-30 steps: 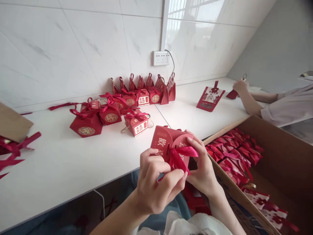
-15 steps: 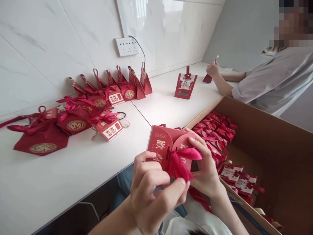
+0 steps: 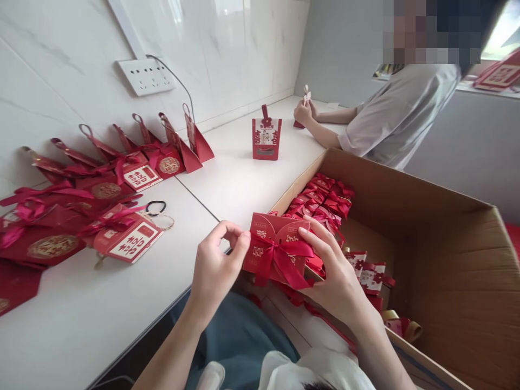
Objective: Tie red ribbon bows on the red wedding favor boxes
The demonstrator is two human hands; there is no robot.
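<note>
A red gift box (image 3: 252, 261) with gold characters and rounded flaps is held in front of me. A dark red ribbon (image 3: 286, 254) lies tied in a bow across its front, with tails hanging down. My right hand (image 3: 335, 273) grips the box by its right side, thumb below and fingers along the upper right edge. At the left edge of the box, my left hand (image 3: 221, 265) pinches the left end of the bow between thumb and forefinger. The back of the box is hidden.
A cardboard box (image 3: 410, 195) on my right holds several red gift boxes. Finished-looking red boxes (image 3: 134, 238) stand along the wall on the white table (image 3: 101, 303). One upright red box (image 3: 266, 141) stands farther back. Beyond it a person (image 3: 390, 119) handles a small item.
The view has swung right. My left hand has gone from the hanging ribbon tail to the left end of the bow, which now spreads across the gift box.
</note>
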